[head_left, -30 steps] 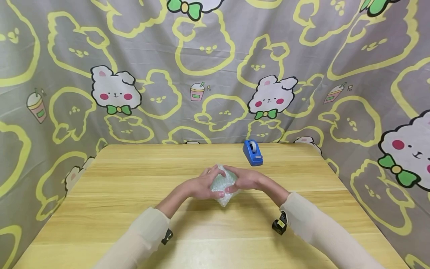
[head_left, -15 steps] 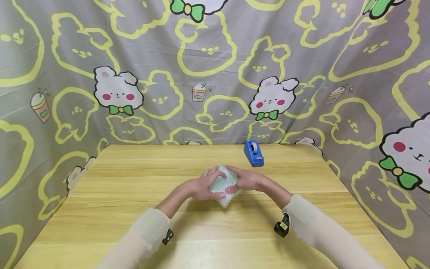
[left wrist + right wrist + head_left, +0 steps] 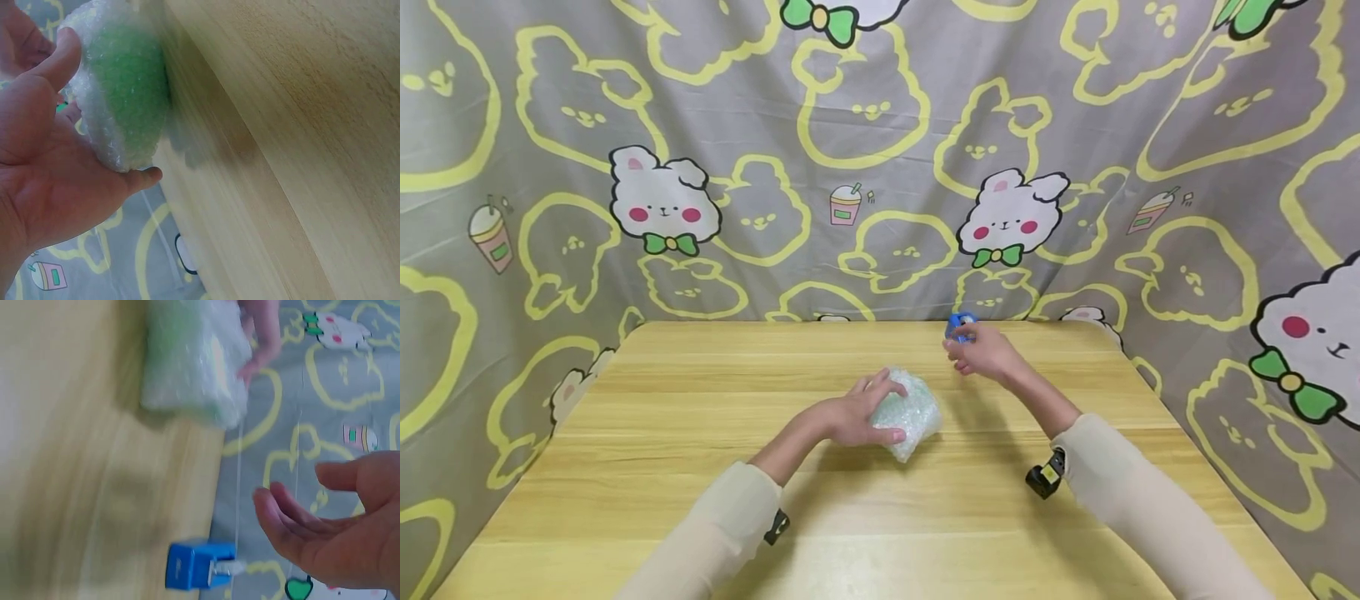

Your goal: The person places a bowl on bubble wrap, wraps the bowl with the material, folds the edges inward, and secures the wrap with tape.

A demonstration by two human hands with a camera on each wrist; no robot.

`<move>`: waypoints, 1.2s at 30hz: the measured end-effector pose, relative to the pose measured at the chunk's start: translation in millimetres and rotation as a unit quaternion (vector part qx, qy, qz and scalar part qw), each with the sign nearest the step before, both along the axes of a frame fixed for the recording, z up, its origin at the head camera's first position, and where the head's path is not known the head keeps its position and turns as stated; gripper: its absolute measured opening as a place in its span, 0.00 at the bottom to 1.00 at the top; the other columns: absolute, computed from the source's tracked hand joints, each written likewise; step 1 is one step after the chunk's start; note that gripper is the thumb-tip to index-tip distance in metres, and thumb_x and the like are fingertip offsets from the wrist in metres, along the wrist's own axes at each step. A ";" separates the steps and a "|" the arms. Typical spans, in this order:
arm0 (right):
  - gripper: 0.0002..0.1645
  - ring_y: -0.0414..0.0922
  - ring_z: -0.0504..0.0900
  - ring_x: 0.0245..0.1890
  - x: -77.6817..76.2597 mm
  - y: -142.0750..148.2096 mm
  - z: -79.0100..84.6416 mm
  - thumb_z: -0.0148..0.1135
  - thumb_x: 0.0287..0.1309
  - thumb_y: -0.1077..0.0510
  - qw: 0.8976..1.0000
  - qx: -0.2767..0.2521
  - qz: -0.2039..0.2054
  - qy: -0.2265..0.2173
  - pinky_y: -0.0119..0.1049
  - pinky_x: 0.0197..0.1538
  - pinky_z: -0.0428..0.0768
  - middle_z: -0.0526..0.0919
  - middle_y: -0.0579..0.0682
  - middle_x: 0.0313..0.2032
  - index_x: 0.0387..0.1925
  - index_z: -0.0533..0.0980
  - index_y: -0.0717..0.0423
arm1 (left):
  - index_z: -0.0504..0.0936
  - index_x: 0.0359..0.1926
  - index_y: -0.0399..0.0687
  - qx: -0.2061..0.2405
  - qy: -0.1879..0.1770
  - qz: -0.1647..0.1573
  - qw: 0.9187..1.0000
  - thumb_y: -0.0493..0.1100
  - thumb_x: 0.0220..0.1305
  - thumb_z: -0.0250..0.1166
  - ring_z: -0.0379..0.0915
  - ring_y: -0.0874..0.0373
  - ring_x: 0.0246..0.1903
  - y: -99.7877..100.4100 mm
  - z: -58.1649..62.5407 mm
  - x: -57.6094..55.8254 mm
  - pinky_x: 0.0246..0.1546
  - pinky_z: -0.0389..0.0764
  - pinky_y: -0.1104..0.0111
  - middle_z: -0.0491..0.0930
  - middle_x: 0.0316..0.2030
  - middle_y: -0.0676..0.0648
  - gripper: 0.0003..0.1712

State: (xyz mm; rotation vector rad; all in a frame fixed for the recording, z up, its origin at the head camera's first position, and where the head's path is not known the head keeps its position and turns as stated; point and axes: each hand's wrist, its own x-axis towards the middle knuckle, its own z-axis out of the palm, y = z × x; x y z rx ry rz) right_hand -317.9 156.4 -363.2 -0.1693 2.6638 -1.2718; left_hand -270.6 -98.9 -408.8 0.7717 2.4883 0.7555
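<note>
A bubble-wrapped bundle [image 3: 917, 414] stands on the wooden table, its wrap clear and crinkled. Green shows through the layers of bubble wrap [image 3: 128, 87] in the left wrist view; what is inside stays hidden. My left hand [image 3: 853, 417] grips the bundle from its left side, thumb and fingers spread around it. Away from the bundle, my right hand [image 3: 988, 354] hovers with loosely bent fingers and nothing between them. It overlaps a blue tape dispenser [image 3: 958, 322] in the head view, while the right wrist view has the dispenser apart from the fingers [image 3: 275, 515].
The wooden table [image 3: 700, 375] reaches back to a grey curtain [image 3: 760, 108] printed with yellow outlines and white rabbits. The curtain also closes off both sides. Each wrist wears a small black camera [image 3: 1047, 473] below the sleeve cuff.
My right hand has left the bundle and moved back and right, in front of the tape dispenser. My left hand keeps its hold, and the bundle stays in place.
</note>
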 end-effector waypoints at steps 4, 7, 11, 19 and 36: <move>0.29 0.53 0.86 0.42 -12.9 12.2 1.5 0.53 0.74 0.49 0.995 0.046 -0.064 0.064 0.41 0.43 0.84 0.85 0.63 0.44 0.63 0.73 0.67 | 0.62 0.70 0.59 0.002 -0.001 0.000 1.000 0.61 0.69 0.64 0.31 0.41 0.80 -0.6 -0.7 -0.3 0.74 0.52 0.38 0.35 0.82 0.40 0.35; 0.27 0.58 0.83 0.49 -22.3 18.5 -4.6 0.51 0.74 0.48 0.989 0.074 -0.099 0.083 0.49 0.49 0.81 0.84 0.65 0.50 0.59 0.75 0.66 | 0.62 0.70 0.60 0.000 -0.003 0.001 1.000 0.62 0.69 0.64 0.32 0.41 0.80 -0.9 -0.5 0.2 0.74 0.53 0.38 0.34 0.82 0.40 0.35; 0.25 0.62 0.80 0.51 -34.8 21.8 -19.8 0.55 0.72 0.48 0.982 0.098 -0.128 0.096 0.54 0.54 0.78 0.83 0.67 0.50 0.52 0.77 0.69 | 0.61 0.70 0.61 -0.005 -0.006 0.002 1.000 0.62 0.69 0.63 0.31 0.41 0.80 -1.4 -0.3 0.4 0.74 0.53 0.38 0.34 0.82 0.41 0.35; 0.30 0.48 0.69 0.27 -54.2 21.8 -52.6 0.63 0.65 0.43 0.972 0.174 -0.145 0.064 0.41 0.36 0.70 0.65 0.47 0.17 0.16 0.65 0.55 | 0.62 0.69 0.60 -0.004 -0.006 0.001 1.000 0.62 0.69 0.64 0.31 0.40 0.80 -1.4 0.8 -0.1 0.74 0.52 0.37 0.34 0.82 0.40 0.35; 0.35 0.60 0.78 0.54 -63.9 19.4 -56.8 0.61 0.66 0.46 0.970 0.139 -0.198 -0.032 0.50 0.60 0.77 0.80 0.70 0.55 0.56 0.74 0.76 | 0.62 0.69 0.60 -0.005 -0.003 -0.001 1.000 0.62 0.69 0.64 0.31 0.40 0.80 -0.9 1.5 0.0 0.74 0.52 0.37 0.33 0.81 0.39 0.34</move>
